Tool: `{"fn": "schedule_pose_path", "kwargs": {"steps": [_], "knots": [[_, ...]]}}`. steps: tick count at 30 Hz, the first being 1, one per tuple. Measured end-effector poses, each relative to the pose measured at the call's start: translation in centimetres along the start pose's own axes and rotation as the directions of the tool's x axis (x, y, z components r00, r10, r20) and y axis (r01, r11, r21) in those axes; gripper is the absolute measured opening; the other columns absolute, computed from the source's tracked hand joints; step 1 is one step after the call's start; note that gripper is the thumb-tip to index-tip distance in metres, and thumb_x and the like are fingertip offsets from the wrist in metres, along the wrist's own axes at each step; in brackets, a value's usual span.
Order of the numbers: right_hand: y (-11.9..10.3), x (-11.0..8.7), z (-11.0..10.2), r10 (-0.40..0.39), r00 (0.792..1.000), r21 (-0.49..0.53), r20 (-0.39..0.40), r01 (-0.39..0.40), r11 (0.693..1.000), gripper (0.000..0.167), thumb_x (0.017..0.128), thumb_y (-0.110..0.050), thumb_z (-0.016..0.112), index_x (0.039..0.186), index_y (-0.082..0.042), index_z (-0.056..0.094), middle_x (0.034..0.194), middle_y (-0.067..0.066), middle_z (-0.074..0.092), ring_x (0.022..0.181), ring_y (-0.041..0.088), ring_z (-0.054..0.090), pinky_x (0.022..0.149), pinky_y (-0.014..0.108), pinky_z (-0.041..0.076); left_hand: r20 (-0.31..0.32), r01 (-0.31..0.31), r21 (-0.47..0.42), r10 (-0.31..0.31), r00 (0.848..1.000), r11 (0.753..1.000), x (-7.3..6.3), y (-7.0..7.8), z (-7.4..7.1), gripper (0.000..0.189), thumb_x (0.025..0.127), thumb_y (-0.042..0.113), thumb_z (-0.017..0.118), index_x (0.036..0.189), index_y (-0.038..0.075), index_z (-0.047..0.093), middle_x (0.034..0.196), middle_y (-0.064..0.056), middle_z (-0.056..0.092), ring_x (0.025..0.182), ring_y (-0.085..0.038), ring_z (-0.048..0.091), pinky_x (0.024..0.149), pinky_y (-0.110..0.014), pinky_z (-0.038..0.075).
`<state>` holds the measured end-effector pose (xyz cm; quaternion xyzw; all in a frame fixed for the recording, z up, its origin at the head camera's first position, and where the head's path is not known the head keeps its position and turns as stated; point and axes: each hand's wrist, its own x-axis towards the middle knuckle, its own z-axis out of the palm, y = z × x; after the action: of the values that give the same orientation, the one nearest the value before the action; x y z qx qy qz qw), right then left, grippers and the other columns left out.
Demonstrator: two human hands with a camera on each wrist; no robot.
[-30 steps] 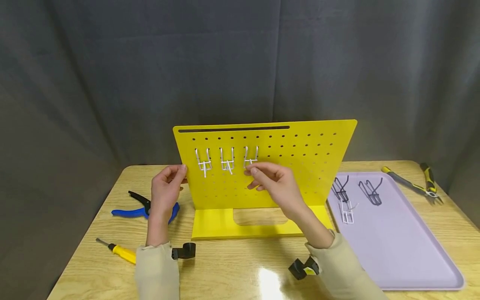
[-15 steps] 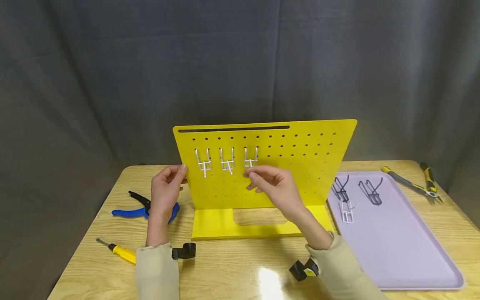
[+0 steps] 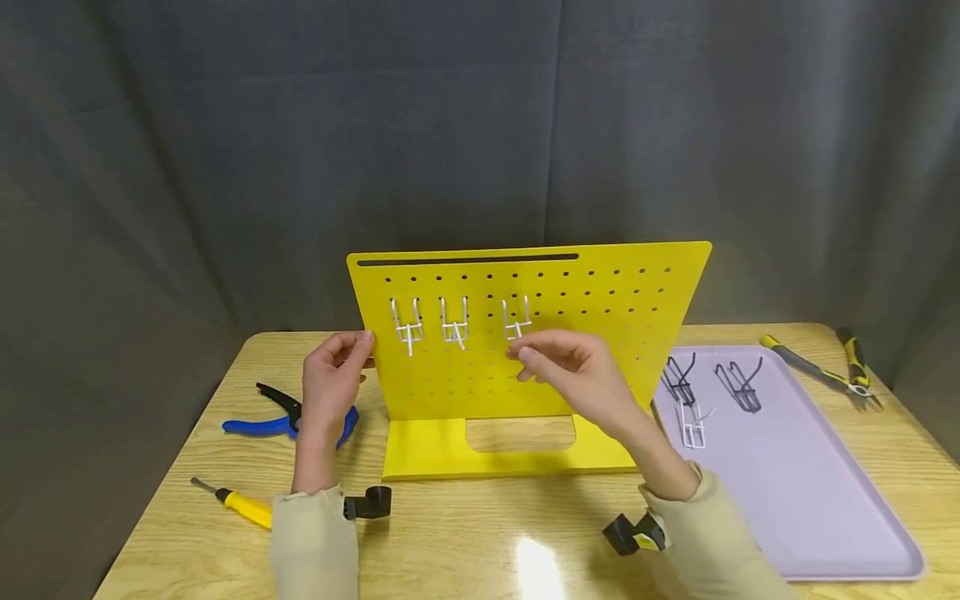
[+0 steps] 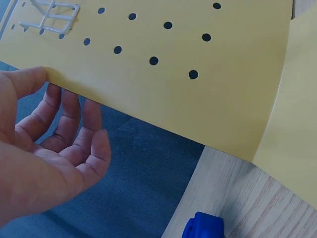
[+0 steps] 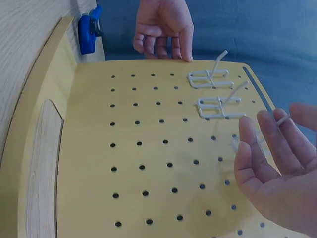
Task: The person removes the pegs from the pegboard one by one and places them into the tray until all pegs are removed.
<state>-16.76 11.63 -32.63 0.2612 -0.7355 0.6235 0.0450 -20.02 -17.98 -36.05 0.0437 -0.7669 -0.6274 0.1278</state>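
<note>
A yellow pegboard [image 3: 600, 367] stands upright on its base on the wooden table. My left hand [image 3: 333, 379] pinches the board's left edge between thumb and fingers; the left wrist view shows the thumb on the front face. Two white wire hooks, the left one [image 3: 408, 325] and the middle one [image 3: 453, 323], hang in the upper rows of holes. My right hand [image 3: 577, 367] pinches the prong of a third white wire hook [image 3: 516, 315], which is upright in front of the board, right of the other two. In the right wrist view the fingers partly hide this hook's frame.
At the right a lilac tray [image 3: 795, 492] bears two black wire hooks [image 3: 740, 386] and a white hook [image 3: 693, 427]. Two yellow-black pliers [image 3: 817, 367] lie beyond it. Blue-handled pruners [image 3: 258, 426] and a yellow screwdriver [image 3: 246, 507] lie at the left.
My right hand has moved right with the hook, whose upper wire ends have left their former spot at the holes. My left hand has stayed on the board's edge.
</note>
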Motion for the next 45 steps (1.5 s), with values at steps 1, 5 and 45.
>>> {"fn": "schedule_pose_path", "kwargs": {"steps": [1,5,45], "knots": [[0.0,-0.1,-0.2,0.004,1.0,-0.005,0.007,-0.004,1.0,0.02,0.093,-0.004,0.06,0.11,0.005,0.067,0.107,0.019,0.068,0.081,0.022,0.069,0.077,0.037,0.054,0.001,-0.002,0.002,0.002,1.0,1.0,0.0,0.0,0.0,0.037,0.096,0.034,0.058,0.111,0.0,0.063,0.095,-0.002,0.062,0.092,-0.026,0.061,0.076,-0.031,0.043],[0.2,-0.7,-0.8,0.019,1.0,-0.017,0.022,-0.019,1.0,0.02,0.094,-0.005,0.06,0.109,0.005,0.067,0.105,0.015,0.069,0.081,0.023,0.068,0.077,0.034,0.053,0.0,0.001,-0.004,-0.001,1.0,1.0,0.0,-0.1,-0.1,0.038,0.096,0.035,0.059,0.11,0.0,0.064,0.092,0.001,0.062,0.093,-0.028,0.062,0.076,-0.032,0.044],[3.9,-12.0,-13.4,0.014,0.923,0.022,-0.385,-0.006,1.0,0.018,0.096,0.005,0.051,0.107,0.014,0.061,0.096,0.001,0.073,0.075,0.012,0.069,0.071,0.02,0.054,-0.005,-0.001,0.0,0.001,1.0,1.0,0.0,0.0,0.1,0.038,0.096,0.035,0.058,0.111,0.0,0.064,0.095,-0.003,0.062,0.093,-0.028,0.061,0.077,-0.032,0.044]]}}
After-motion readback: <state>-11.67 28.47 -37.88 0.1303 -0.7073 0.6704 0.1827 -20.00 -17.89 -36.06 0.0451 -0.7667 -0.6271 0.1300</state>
